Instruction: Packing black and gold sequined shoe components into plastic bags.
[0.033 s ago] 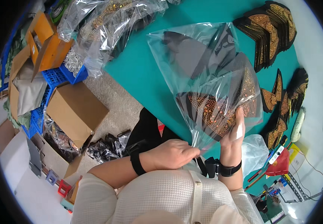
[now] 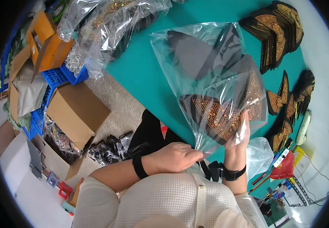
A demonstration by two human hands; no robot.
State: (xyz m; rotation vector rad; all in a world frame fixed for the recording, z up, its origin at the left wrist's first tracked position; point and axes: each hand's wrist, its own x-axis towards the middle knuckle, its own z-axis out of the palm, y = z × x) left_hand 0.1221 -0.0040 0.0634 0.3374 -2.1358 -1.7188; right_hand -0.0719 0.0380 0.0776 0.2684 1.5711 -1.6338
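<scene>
A large clear plastic bag (image 2: pixel 164 57) lies over the near part of the table. Inside it are dark fabric pieces dotted with copper-coloured studs (image 2: pixel 214 117) and plain dark grey pieces (image 2: pixel 191 55). My left hand (image 2: pixel 177 156) is closed, pinching the gathered near corner of the bag between thumb and fingers. At the bag's right side, my right hand (image 2: pixel 238 136) grips the bag and the studded pieces, its thumb uppermost. The other fingers are hidden beneath, and I cannot tell whether part of this hand is inside the film. Both wrists wear black bands.
A green table mat (image 2: pixel 134 76) lies under the bag. Black-and-gold decorated pieces (image 2: pixel 272 34) are stacked at the far right, with smaller ones (image 2: pixel 282 98) below. Filled plastic bags (image 2: pixel 111 26) sit at the far left. Cardboard boxes (image 2: pixel 79 110) and blue crates (image 2: pixel 54 78) stand left of the table.
</scene>
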